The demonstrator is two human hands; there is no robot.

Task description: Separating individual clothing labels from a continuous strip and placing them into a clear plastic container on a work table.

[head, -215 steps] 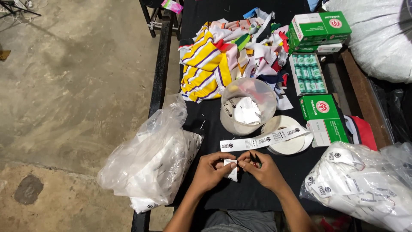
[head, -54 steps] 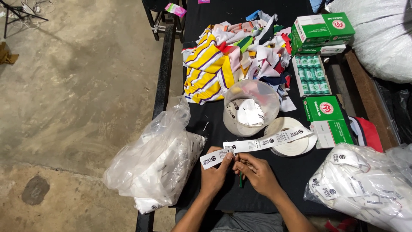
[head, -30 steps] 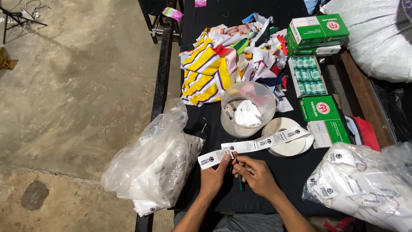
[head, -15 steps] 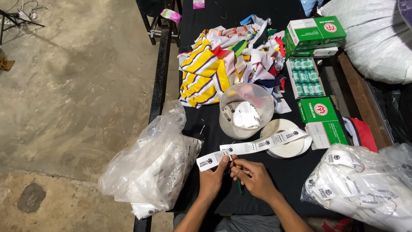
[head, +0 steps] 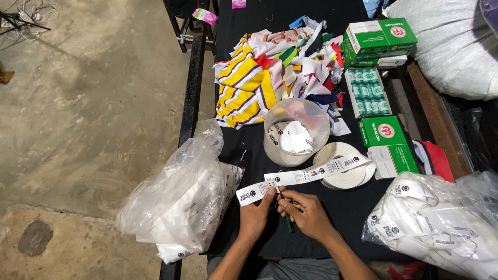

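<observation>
At the near edge of a black worktable (head: 358,207), a white printed label strip (head: 306,176) runs from a roll of label tape (head: 345,173) leftward to a person's two hands. The left hand (head: 258,215) pinches the strip near its free end, thumb on top, while the right hand (head: 306,212) is closed around a thin dark tool (head: 288,223), its fingertips meeting the strip just beside the left thumb. Just beyond the roll stands a clear plastic tub (head: 295,132) with loose white labels inside. Farther off lies a heap of striped and coloured fabric (head: 275,72). To the right sit green boxes (head: 386,140), one open tray (head: 367,92) showing green spools, and more boxes (head: 378,39) at the far end. A clear plastic bag of white labels (head: 181,197) slumps over the table's left edge; another such bag (head: 441,223) rests at near right. Bare concrete floor (head: 88,103) stretches away on the left.
</observation>
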